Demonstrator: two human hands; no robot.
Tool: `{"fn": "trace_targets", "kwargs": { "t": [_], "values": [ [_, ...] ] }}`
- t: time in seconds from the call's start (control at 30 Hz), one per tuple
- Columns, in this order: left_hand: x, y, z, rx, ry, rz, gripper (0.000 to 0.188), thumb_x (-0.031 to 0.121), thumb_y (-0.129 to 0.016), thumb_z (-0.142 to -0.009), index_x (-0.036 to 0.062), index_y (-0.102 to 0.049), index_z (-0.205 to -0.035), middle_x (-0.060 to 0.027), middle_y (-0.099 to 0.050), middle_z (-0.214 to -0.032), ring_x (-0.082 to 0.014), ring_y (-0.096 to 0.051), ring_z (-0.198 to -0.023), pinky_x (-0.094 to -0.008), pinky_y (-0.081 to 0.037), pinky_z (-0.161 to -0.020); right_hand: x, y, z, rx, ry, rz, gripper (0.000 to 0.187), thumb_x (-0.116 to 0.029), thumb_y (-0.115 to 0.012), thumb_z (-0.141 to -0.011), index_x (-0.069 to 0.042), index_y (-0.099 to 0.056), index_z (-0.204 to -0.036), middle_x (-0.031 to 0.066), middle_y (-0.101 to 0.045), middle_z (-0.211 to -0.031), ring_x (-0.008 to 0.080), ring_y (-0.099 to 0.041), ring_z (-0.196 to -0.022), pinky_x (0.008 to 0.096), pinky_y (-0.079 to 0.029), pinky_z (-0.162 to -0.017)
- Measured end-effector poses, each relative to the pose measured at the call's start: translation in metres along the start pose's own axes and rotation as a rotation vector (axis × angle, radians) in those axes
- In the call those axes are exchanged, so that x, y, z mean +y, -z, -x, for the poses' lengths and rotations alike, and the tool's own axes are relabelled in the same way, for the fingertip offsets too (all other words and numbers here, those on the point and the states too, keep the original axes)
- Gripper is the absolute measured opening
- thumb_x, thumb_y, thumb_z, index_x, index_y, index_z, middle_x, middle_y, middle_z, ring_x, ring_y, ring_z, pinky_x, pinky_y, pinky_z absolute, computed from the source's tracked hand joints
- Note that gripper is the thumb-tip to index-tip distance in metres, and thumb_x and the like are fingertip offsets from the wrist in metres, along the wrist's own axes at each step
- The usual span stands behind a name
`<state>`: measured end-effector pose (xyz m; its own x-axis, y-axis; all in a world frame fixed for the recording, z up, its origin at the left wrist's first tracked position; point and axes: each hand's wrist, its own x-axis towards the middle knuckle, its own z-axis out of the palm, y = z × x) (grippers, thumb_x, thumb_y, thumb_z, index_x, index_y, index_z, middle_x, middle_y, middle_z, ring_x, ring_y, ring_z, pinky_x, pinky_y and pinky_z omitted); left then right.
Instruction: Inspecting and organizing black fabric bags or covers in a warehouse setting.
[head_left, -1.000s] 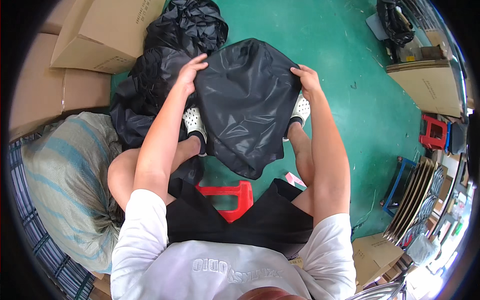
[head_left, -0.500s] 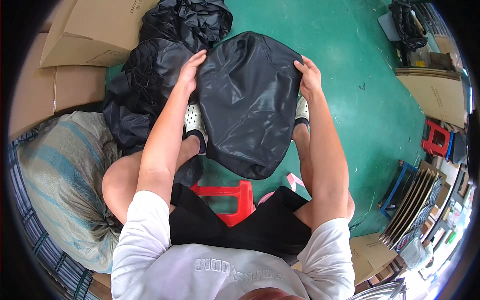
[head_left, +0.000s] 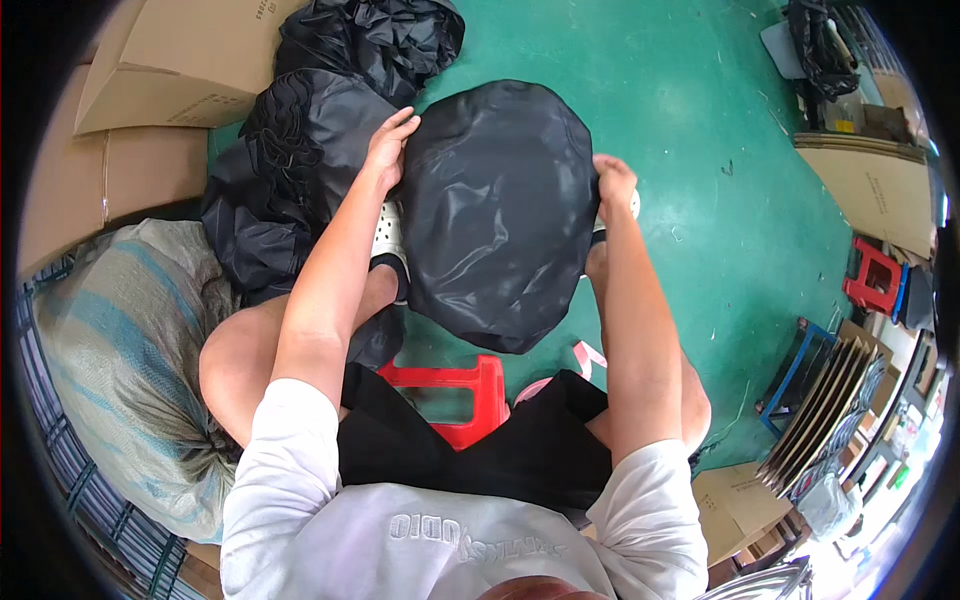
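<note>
A glossy black fabric piece with a rounded, smoothly stretched outline (head_left: 500, 220) is in front of the seated person, between the two lower legs and above the green floor (head_left: 720, 260); whether it touches the floor cannot be told. The bare left hand (head_left: 391, 147) is at its upper left edge, fingers extended and slightly spread, pointing up and inward. The bare right hand (head_left: 616, 182) is at its right edge, a little lower, with fingers bent toward the fabric. Whether either of the hands pinches the edge cannot be told, as the undersides are hidden.

A white perforated clog (head_left: 388, 232) shows on the left foot, just beside the fabric, with a black sock above it. Between the knees, nearer the body, is a red plastic stool (head_left: 487, 390), and a thin pink strip (head_left: 587, 353) curls to the right of it.

A heap of crumpled black fabric (head_left: 300, 125) lies on the left, beside large brown cardboard cartons (head_left: 190, 50). Nearer the body bulges a grey-green woven sack with blue stripes (head_left: 120, 330). Far right, flat brown cardboard sheets (head_left: 825, 400) stand in a row near a blue metal frame (head_left: 800, 365).
</note>
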<state>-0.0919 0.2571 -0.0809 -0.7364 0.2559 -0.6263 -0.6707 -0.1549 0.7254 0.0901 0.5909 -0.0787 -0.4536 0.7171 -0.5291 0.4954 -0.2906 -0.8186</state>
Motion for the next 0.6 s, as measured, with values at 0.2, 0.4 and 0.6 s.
{"fn": "trace_targets", "kwargs": {
  "t": [0.2,0.4,0.6],
  "values": [
    [0.006,-0.017,0.04,-0.149,0.081,-0.084,0.05,0.028,-0.07,-0.088,0.0087,-0.053,-0.131,-0.0034,-0.065,-0.113,-0.0144,-0.061,-0.1,-0.0281,-0.047,-0.087,0.027,0.006,0.036,-0.041,-0.133,-0.192,0.024,-0.003,-0.057,-0.093,0.006,-0.058,-0.115,0.0127,-0.067,-0.099,0.0178,-0.064,-0.082,0.029,-0.053,-0.073],
    [0.002,0.002,0.033,-0.256,0.064,0.029,0.065,0.029,-0.072,-0.086,0.0017,-0.045,-0.139,-0.0103,-0.057,-0.13,-0.0207,-0.058,-0.111,-0.0339,-0.043,-0.098,-0.01,-0.009,0.025,-0.049,0.074,-0.385,0.017,-0.005,-0.062,-0.091,0.003,-0.061,-0.107,0.007,-0.066,-0.092,0.0138,-0.06,-0.074,0.025,-0.049,-0.069],
    [-0.041,0.035,0.042,0.039,0.188,-0.056,0.069,0.033,-0.071,-0.086,0.0,-0.043,-0.139,-0.0153,-0.051,-0.138,-0.0258,-0.051,-0.124,-0.0379,-0.039,-0.104,-0.023,-0.023,0.037,0.022,0.182,-0.075,0.019,-0.009,-0.07,-0.087,0.002,-0.065,-0.102,0.0037,-0.063,-0.087,0.011,-0.055,-0.08,0.0253,-0.044,-0.074]
  ]
}}
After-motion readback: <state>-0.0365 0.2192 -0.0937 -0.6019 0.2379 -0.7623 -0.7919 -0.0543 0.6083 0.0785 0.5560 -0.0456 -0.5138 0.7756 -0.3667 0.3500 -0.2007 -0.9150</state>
